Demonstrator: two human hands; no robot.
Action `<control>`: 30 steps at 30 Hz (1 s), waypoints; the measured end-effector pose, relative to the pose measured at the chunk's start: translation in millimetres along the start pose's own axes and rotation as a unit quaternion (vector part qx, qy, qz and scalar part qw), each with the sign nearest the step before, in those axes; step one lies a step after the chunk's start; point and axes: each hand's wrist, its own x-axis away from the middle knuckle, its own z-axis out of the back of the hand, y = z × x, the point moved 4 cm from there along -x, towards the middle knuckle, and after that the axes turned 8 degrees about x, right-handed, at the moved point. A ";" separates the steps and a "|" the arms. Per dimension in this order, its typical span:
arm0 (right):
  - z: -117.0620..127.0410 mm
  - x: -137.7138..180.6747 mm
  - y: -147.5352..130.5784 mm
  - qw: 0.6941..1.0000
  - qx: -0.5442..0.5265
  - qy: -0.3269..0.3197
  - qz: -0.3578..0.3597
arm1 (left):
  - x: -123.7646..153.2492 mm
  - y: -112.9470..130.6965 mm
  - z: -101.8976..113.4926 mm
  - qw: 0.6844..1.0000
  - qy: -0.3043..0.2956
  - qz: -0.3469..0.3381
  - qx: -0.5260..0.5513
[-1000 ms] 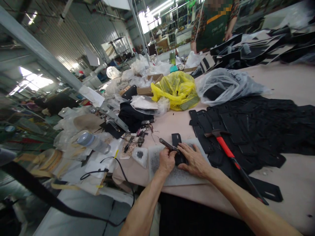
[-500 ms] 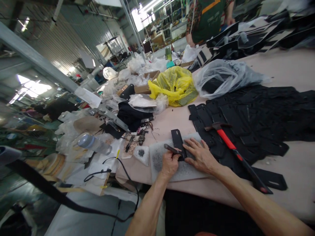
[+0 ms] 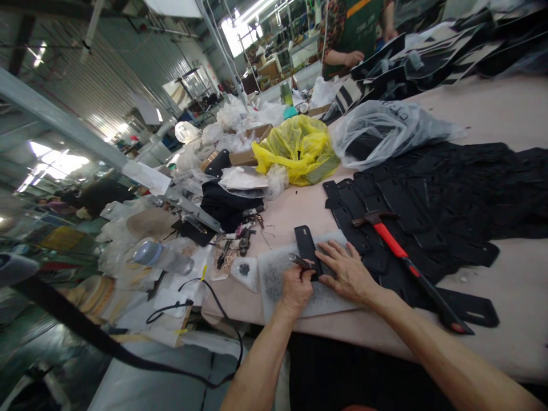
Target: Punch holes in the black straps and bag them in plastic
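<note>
My left hand (image 3: 297,288) is closed around a short dark metal rod, which looks like a hand punch (image 3: 301,261). The rod tilts over a flat black strip (image 3: 305,242) with a small slot near its far end. Beneath the strip is a pale, worn, speckled board (image 3: 274,291). Fingers spread, my right hand (image 3: 345,271) lies flat, its fingertips at the strip's right edge. A hammer (image 3: 391,242) with a red and black handle rests to the right on many overlapping black pieces (image 3: 440,200). Where the rod's lower end meets the strip is hidden by my fingers.
Left of the board sit a small white block (image 3: 245,273), metal bits and a plastic bottle (image 3: 160,257). Farther back are a yellow plastic bag (image 3: 299,154) and a clear bag (image 3: 385,134). A co-worker (image 3: 355,34) stands across the table.
The view has shifted slightly. My hands stay nearly in place over the strip, and the rod's angle has changed a little. Across the table, the co-worker's hand has come up toward the black pieces.
</note>
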 end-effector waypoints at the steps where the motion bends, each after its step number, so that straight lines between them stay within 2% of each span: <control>1: -0.2 0.0 -0.2 1.000 -0.001 0.001 -0.001 | 0.2 0.6 -0.9 1.000 -0.003 -0.006 -0.011; 6: -0.5 -1.1 -3.8 1.000 -0.006 0.012 0.007 | -1.3 6.7 -6.7 0.996 -0.034 -0.005 -0.081; 9: 11.3 3.9 0.4 0.999 -0.011 0.034 -0.003 | -2.1 8.0 -10.4 0.993 -0.044 -0.002 -0.111; 11: 27.7 14.5 13.9 0.996 0.013 0.065 -0.059 | -1.8 5.7 -10.9 0.994 -0.030 0.000 -0.103; 14: 54.6 41.9 46.9 0.974 0.117 0.087 -0.172 | -0.5 0.4 -10.4 0.996 -0.007 0.008 -0.084; 16: 64.8 61.2 68.9 0.958 0.181 0.056 -0.216 | 0.1 -1.4 -10.5 0.997 -0.006 0.012 -0.080; 18: 66.3 75.5 86.4 0.953 0.184 0.013 -0.242 | 0.4 -1.0 -10.6 0.997 -0.007 0.013 -0.080; 21: 58.0 83.0 101.7 0.951 0.058 -0.023 -0.304 | 0.4 1.9 -10.4 0.996 -0.010 0.009 -0.087; 23: 48.0 79.4 104.0 0.927 -0.135 -0.034 -0.348 | 0.4 3.9 -10.2 0.996 -0.014 0.001 -0.089; 24: 43.4 75.6 101.9 0.897 -0.256 -0.040 -0.358 | 0.5 4.5 -10.1 0.996 -0.017 -0.002 -0.089; 26: 41.0 67.2 93.0 0.807 -0.463 -0.046 -0.364 | 0.7 5.0 -10.0 0.995 -0.023 -0.005 -0.094; 27: 44.8 64.1 87.5 0.765 -0.524 -0.046 -0.372 | 0.8 4.8 -10.1 0.995 -0.027 -0.006 -0.100; 28: 52.1 62.5 82.2 0.738 -0.549 -0.041 -0.391 | 1.1 4.5 -10.2 0.994 -0.029 -0.005 -0.107; 29: 62.9 62.0 76.6 0.730 -0.545 -0.033 -0.412 | 1.3 4.0 -10.4 0.993 -0.031 -0.005 -0.112; 30: 77.1 62.3 70.7 0.740 -0.518 -0.019 -0.429 | 1.5 3.5 -10.7 0.993 -0.031 -0.005 -0.116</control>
